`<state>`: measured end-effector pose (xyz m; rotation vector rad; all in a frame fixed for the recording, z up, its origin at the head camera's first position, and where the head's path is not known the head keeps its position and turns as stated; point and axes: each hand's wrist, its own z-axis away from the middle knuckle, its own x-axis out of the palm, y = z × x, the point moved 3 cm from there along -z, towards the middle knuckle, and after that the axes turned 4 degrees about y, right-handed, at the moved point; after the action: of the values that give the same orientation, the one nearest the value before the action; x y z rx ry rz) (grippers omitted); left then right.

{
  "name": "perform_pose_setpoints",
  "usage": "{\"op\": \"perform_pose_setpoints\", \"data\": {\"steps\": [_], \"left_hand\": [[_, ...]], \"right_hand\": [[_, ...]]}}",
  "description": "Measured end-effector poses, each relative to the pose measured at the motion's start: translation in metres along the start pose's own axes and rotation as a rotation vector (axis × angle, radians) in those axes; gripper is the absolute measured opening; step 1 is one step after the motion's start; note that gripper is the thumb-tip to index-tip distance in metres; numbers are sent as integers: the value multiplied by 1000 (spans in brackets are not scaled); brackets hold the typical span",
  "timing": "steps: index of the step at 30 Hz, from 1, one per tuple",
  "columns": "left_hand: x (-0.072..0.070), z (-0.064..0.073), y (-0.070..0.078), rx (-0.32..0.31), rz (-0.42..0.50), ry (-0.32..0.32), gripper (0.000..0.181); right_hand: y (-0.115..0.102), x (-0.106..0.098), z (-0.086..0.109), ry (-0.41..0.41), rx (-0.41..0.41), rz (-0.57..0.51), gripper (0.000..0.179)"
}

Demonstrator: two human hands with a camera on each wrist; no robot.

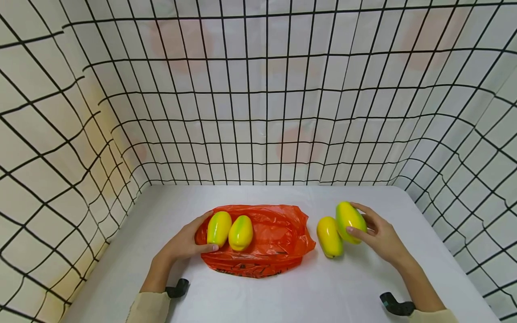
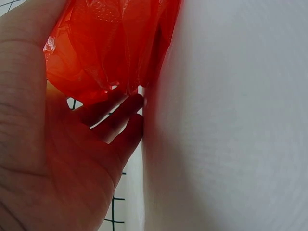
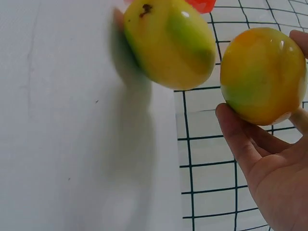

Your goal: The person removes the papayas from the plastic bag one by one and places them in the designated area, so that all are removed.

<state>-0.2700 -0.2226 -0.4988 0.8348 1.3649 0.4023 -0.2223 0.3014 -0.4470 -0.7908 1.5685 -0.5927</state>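
Observation:
A red plastic bag (image 1: 274, 233) lies on the white table. Two glossy yellow-green mangoes (image 1: 240, 233) rest on its left half. Around the bag's left end my left hand (image 1: 187, 237) is curved, its thumb by the outer mango (image 1: 219, 228); in the left wrist view the fingers (image 2: 126, 111) reach under crumpled red plastic. To the right of the bag, my right hand (image 1: 381, 235) grips another mango (image 1: 350, 222) between thumb and fingers, held up off the table in the right wrist view. Close beside it lies one more mango (image 1: 330, 237) on the table.
Black wire grid panels (image 1: 266, 103) backed by white sheeting stand behind the table and along both sides. The white tabletop (image 1: 282, 300) runs in front of the bag. A black strap piece (image 1: 397, 305) sits at my right wrist, and another (image 1: 177, 288) at the left.

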Motion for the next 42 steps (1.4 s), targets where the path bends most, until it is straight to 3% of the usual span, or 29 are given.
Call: {"op": "perform_pose_setpoints", "data": {"steps": [15, 42], "left_hand": [[2, 0, 0, 14, -10, -10, 103], [1, -1, -4, 10, -5, 4, 103]], "right_hand": [[24, -3, 4, -22, 68, 60, 71], [47, 8, 9, -74, 137, 126, 78]]}}
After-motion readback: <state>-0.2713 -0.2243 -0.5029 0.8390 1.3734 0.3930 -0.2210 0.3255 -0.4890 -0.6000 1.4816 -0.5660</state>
